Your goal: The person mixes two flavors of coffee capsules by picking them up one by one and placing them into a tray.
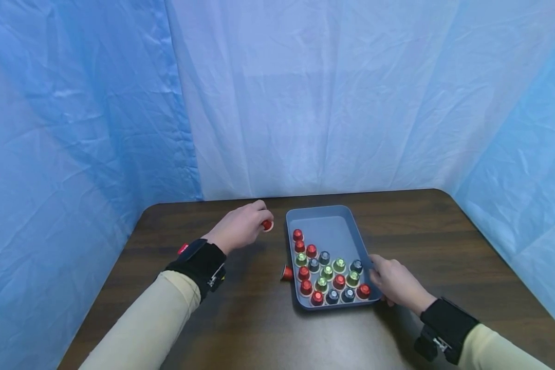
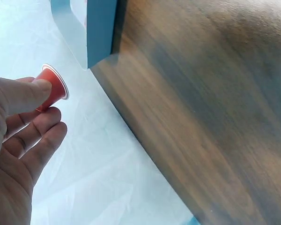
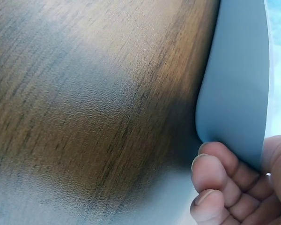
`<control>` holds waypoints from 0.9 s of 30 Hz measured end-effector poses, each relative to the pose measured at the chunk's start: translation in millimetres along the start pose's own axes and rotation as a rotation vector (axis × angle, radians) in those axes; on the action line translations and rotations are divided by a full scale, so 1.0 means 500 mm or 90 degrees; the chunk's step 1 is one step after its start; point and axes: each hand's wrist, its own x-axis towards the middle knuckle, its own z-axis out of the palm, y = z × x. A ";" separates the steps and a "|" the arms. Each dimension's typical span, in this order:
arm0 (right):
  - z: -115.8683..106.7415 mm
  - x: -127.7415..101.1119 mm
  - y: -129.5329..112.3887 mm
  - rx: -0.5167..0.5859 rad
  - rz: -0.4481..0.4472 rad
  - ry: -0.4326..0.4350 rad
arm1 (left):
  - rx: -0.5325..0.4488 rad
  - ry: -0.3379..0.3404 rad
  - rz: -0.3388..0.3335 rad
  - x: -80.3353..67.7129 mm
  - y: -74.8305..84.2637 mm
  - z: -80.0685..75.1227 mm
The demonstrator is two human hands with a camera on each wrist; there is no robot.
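My left hand [image 1: 241, 226] pinches a red coffee capsule [image 2: 56, 88] between thumb and fingers, held in the air left of the tray's far part. The grey-blue tray [image 1: 322, 222] lies on the table with red, green and dark blue capsules standing in its nearer half and along its left side. At the tray's near right corner, my right hand [image 1: 399, 281] grips the wall, thumb at the rim and curled fingers [image 3: 210, 173] on the outside. Another red capsule [image 1: 287, 273] lies on its side on the table, against the tray's left wall.
The dark wooden table [image 1: 240, 329] has rounded far corners. Pale blue cloth [image 1: 314, 103] hangs behind it and at both sides. The far part of the tray's floor is bare.
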 end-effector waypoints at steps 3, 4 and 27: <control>0.000 0.000 0.000 0.001 0.001 0.001 | 0.003 0.002 0.010 0.008 0.010 -0.003; 0.000 0.000 0.000 0.002 0.001 0.001 | 0.004 0.002 0.012 0.012 0.014 -0.003; -0.004 -0.005 -0.001 0.006 0.002 0.002 | -0.030 -0.028 0.022 0.109 0.103 0.074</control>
